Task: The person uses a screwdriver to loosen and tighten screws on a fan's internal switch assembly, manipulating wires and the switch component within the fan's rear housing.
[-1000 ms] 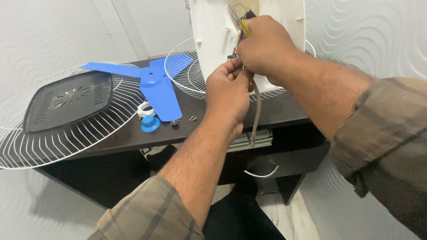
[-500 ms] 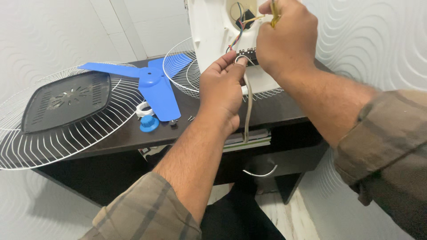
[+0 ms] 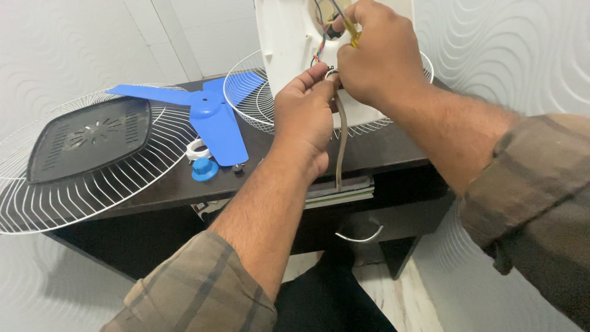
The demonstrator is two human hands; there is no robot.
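While the left hand (image 3: 304,120) pinches the grey cord (image 3: 340,141) against the white fan housing (image 3: 289,43), the right hand (image 3: 375,55) clenches a yellow-handled tool (image 3: 351,31); blue fan blade (image 3: 212,117) left of housing.

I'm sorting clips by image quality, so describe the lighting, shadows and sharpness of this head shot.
Head view: soft, even indoor light with no harsh glare; the left hand, right hand and blue fan blade look sharp; the nearest sleeves at the bottom edge blur slightly; deep shadow sits under the dark table; the wire grille bows a little at the left edge.
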